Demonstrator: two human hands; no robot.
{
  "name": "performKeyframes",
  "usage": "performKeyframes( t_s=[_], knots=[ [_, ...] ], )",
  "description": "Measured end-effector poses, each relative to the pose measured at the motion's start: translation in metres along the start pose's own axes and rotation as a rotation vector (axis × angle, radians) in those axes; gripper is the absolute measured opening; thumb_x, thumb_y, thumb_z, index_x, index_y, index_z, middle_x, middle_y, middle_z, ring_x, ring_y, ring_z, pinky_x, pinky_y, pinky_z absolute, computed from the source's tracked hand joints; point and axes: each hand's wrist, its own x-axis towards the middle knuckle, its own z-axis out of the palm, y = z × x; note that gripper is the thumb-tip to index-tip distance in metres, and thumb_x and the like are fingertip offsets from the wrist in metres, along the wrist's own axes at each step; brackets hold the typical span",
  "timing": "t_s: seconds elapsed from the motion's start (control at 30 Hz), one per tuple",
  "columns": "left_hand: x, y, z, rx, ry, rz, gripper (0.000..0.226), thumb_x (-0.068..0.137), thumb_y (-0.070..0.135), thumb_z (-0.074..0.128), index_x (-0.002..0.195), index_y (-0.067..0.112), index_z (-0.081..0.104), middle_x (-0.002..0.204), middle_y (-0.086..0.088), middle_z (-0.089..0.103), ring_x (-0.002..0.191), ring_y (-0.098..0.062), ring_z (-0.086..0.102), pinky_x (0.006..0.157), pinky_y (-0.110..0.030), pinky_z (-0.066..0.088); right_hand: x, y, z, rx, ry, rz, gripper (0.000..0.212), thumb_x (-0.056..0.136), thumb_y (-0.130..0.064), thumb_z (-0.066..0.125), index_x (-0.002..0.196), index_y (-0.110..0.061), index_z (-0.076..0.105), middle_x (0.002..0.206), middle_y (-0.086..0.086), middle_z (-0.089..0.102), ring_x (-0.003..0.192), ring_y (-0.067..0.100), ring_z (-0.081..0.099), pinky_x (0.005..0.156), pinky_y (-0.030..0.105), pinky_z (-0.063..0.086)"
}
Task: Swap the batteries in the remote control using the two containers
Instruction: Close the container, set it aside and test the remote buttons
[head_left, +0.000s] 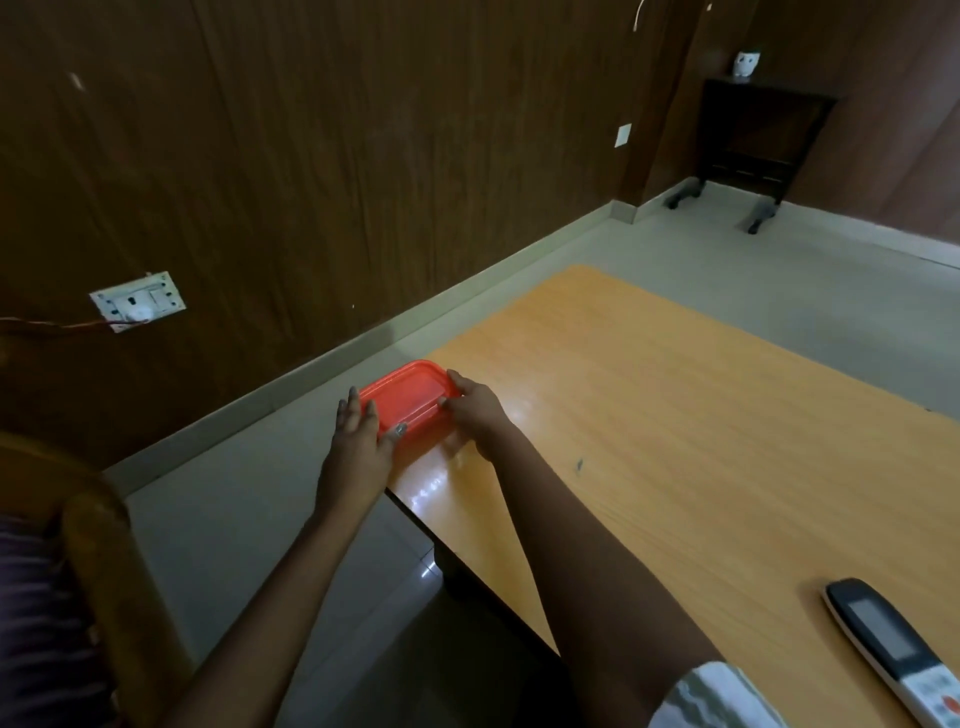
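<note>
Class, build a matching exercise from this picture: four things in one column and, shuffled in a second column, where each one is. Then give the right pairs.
Things
1. red-lidded container
2. remote control
3. wall socket
4. left hand

Places
A. on the dark wooden wall
B. against the container's left end, beyond the table's edge
C. at the table's left edge, between both hands
D. at the table's near right corner, untouched

Pairs: 1-C, 2-D, 3-A, 4-B

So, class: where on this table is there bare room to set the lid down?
The wide bare tabletop between the red container and the remote control is free, as is the far end. It is crowded only at the left edge, where both hands meet the container.
</note>
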Motion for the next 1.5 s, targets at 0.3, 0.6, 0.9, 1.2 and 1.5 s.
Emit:
performKeyframes(
  t_s=[0.3, 0.6, 0.9, 1.2, 1.5],
  knots=[
    [0.003, 0.009, -0.009, -0.033, 0.074, -0.044, 0.061, 0.096, 0.035, 0.041, 0.147, 0.006, 0.022, 0.159, -0.011, 0.013, 0.148, -0.029, 0.003, 0.117, -0.048, 0.016, -0.018, -0.003, -0.015, 0.110, 0.053, -0.063, 0.050, 0.094, -0.010, 0.048, 0.142, -0.018, 0.038, 0.147, 0.014, 0.039, 0.132, 0.033, 0.040, 0.103, 0.042, 0.044],
    [-0.040, 0.111, 0.006, -0.322, 0.169, 0.202, 0.030, 0.094, 0.017, 0.046, 0.121, 0.007, 0.057, 0.121, -0.014, 0.062, 0.110, -0.028, 0.057, 0.079, -0.030, 0.042, -0.104, 0.032, -0.103, 0.384, 0.413, 0.011, 0.029, 0.091, 0.004, 0.038, 0.105, 0.000, 0.062, 0.090, 0.015, 0.061, 0.062, 0.019, 0.057, 0.054, 0.022, 0.041],
    [-0.132, 0.219, 0.069, -0.313, -0.100, 0.435, 0.024, 0.092, 0.017, 0.041, 0.101, 0.009, 0.061, 0.095, -0.011, 0.070, 0.084, -0.034, 0.061, 0.064, -0.034, 0.040, -0.233, 0.100, -0.199, 0.375, 0.748, 0.082, 0.027, 0.092, 0.001, 0.036, 0.085, -0.008, 0.060, 0.073, 0.008, 0.062, 0.066, 0.017, 0.057, 0.060, 0.026, 0.043],
    [-0.194, 0.253, 0.126, -0.330, -0.519, 0.484, 0.028, 0.094, 0.020, 0.040, 0.112, 0.010, 0.057, 0.118, -0.012, 0.062, 0.090, -0.024, 0.056, 0.076, -0.038, 0.047, -0.313, 0.185, -0.256, 0.115, 0.823, 0.384, 0.035, 0.085, -0.004, 0.046, 0.114, -0.014, 0.062, 0.101, 0.009, 0.061, 0.084, 0.022, 0.055, 0.074, 0.032, 0.043],
    [-0.215, 0.257, 0.160, -0.362, -0.845, 0.485, 0.052, 0.095, 0.009, 0.037, 0.145, 0.021, 0.031, 0.150, 0.001, 0.038, 0.137, -0.016, 0.037, 0.104, -0.025, 0.032, -0.312, 0.198, -0.244, -0.036, 0.723, 0.372, 0.059, 0.077, -0.012, 0.061, 0.133, -0.020, 0.046, 0.131, 0.013, 0.052, 0.123, 0.034, 0.043, 0.101, 0.048, 0.042]
  ],
)
